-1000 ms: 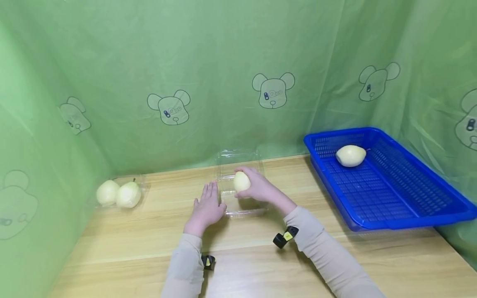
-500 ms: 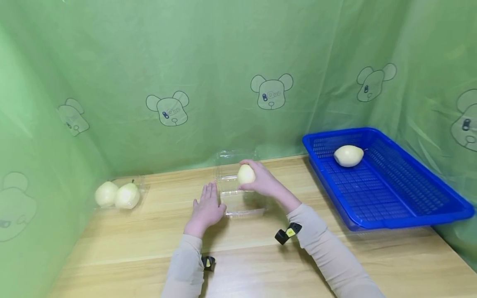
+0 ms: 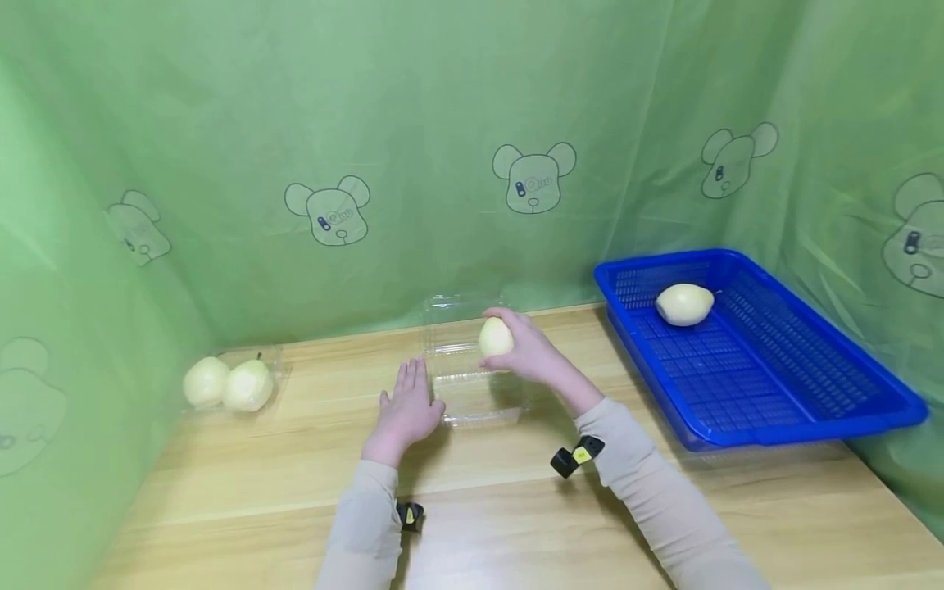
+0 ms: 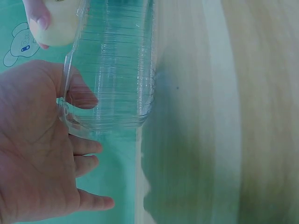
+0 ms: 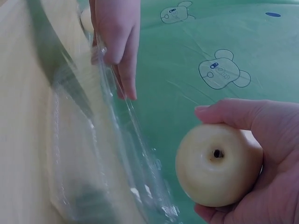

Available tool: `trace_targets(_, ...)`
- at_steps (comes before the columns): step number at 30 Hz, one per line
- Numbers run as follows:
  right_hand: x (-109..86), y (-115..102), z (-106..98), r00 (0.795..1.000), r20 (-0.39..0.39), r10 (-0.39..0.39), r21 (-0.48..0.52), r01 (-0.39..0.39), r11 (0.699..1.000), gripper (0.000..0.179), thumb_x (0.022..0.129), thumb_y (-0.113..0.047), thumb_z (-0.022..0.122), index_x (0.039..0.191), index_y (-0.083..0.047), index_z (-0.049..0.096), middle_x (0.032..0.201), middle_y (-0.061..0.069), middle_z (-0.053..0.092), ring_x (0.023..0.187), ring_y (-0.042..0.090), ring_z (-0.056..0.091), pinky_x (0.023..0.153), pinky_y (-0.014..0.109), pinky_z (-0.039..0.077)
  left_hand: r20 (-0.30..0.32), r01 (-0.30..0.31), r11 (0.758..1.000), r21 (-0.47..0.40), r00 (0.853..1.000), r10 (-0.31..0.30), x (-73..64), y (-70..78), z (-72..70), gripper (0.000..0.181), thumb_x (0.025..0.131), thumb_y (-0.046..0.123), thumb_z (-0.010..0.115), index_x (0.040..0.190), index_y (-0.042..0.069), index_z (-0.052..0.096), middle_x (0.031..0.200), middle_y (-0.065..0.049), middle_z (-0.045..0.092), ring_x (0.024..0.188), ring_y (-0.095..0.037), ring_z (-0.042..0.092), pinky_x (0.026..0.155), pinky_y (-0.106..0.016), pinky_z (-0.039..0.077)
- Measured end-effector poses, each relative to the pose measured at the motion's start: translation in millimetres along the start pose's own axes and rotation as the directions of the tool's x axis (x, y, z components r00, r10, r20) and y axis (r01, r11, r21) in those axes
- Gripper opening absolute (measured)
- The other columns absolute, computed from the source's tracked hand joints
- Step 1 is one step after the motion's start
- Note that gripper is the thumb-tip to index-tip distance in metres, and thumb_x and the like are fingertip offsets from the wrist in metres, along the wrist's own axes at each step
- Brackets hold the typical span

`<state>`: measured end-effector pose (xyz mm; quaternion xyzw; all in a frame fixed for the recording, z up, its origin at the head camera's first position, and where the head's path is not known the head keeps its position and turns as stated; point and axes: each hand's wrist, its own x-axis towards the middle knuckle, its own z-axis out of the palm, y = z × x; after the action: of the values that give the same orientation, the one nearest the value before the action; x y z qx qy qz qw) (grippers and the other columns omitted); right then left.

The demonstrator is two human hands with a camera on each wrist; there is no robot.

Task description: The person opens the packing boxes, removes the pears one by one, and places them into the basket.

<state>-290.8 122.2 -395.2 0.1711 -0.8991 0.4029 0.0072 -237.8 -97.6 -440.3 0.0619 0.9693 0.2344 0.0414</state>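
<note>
A pale yellow pear is held between the thumb and fingers of my right hand, raised above the clear plastic box. In the right wrist view the dark hollow in one end of the pear faces the camera. The box lies with its hinged lid folded back toward the curtain. My left hand is at its left side. In the left wrist view the thumb hooks over the rim inside the wall, while the other fingers stretch out along the outside.
At the right a blue basket holds one pear. Two more pears sit in a clear plastic box at the far left. A green curtain with mouse-head prints encloses the back and sides of the wooden table.
My right hand has lifted the pear up from the box and shifted slightly right. The left hand stays at the box's left side.
</note>
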Motion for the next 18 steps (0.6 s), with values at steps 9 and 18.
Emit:
trace_targets(9, -9.4, -2, -29, 0.999, -0.031, 0.012, -0.021, -0.013, 1.0, 0.086, 0.072, -0.019, 0.083, 0.146, -0.013, 0.039, 0.142, 0.026, 0.041, 0.119, 0.046, 0.053, 0.092, 0.065, 0.05, -0.004, -0.001, 1.0, 0.0, 1.0, 0.001, 0.6, -0.2, 0.6, 0.076, 0.097, 0.033, 0.047, 0.155, 0.001, 0.009, 0.164, -0.016, 0.01, 0.153, -0.034, 0.006, 0.117, -0.069, 0.011)
trace_targets(18, -16.9, -1, -55, 0.997, -0.082, 0.001, -0.063, -0.006, 0.998, 0.083, 0.072, -0.016, 0.082, 0.143, -0.009, 0.041, 0.14, 0.029, 0.041, 0.121, 0.048, 0.049, 0.092, 0.068, 0.048, 0.011, 0.002, 1.0, -0.001, 1.0, -0.002, 0.1, 1.0, 1.2, 0.076, 0.097, 0.032, 0.047, 0.156, 0.001, 0.008, 0.164, -0.016, 0.009, 0.153, -0.033, 0.005, 0.118, -0.069, 0.01)
